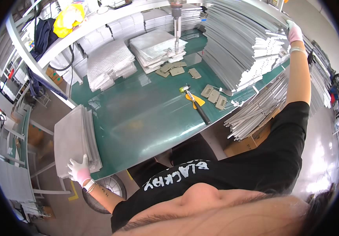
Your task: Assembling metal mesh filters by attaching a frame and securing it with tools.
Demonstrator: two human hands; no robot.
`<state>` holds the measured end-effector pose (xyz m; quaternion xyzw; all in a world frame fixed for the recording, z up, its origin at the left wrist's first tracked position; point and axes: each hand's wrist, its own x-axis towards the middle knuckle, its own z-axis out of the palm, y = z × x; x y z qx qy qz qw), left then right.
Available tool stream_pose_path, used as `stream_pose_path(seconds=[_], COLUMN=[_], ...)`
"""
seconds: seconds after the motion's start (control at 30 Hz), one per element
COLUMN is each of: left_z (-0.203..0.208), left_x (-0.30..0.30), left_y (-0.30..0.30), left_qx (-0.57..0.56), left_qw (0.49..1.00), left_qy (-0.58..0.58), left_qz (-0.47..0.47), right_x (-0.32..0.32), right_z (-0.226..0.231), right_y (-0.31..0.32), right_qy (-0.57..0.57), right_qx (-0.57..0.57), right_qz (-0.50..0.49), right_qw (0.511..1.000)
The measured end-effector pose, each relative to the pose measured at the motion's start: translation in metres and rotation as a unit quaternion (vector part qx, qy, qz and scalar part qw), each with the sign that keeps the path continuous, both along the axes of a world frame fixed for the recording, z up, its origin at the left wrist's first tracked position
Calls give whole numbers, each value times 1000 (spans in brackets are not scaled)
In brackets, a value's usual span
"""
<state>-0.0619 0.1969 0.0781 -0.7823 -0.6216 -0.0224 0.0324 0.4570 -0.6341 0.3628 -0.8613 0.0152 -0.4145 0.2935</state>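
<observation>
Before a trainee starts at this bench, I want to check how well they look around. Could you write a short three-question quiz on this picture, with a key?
1. Multiple choice: what does the left hand touch?
A) the floor fan
B) the sheet stack at the table's left end
C) the cardboard box

2. True or false: the hammer is lying on the tabletop.

3. Fill in: the flat piece beside the hammer's handle is coloured ____.

Key: 1 B; 2 true; 3 orange-yellow.

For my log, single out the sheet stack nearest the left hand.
The grey sheet stack at the left end of the green table; the left hand lies against it; other stacks stand farther off.
</observation>
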Motion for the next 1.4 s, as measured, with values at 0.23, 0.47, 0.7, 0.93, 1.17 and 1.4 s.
stream_pose_path(seconds=[0.23, 0.47, 0.7, 0.93, 1.17, 1.4], left_z=[5, 44, 155, 46, -38, -104], left_x=[-33, -68, -78, 65, 129, 121], left_y=[23, 73, -68, -182, -176, -106], left_qx=[-72, -26, -116, -76, -160, -40], left_qw=[993, 982, 881, 861, 817, 873], left_qy=[-5, 28, -324, 76, -54, -81], left_qz=[-93, -185, -325, -498, -551, -478], right_x=[14, -39, -194, -289, -234, -133], right_z=[13, -7, -167, -308, -386, -316], right_y=[5, 53, 215, 421, 494, 586], right_qy=[135, -19, -160, -8, 214, -21], right_qx=[-55, -123, -254, -76, -357, -241], right_qz=[16, -100, 100, 473, 501, 502], right_qw=[989, 987, 949, 878, 759, 830])
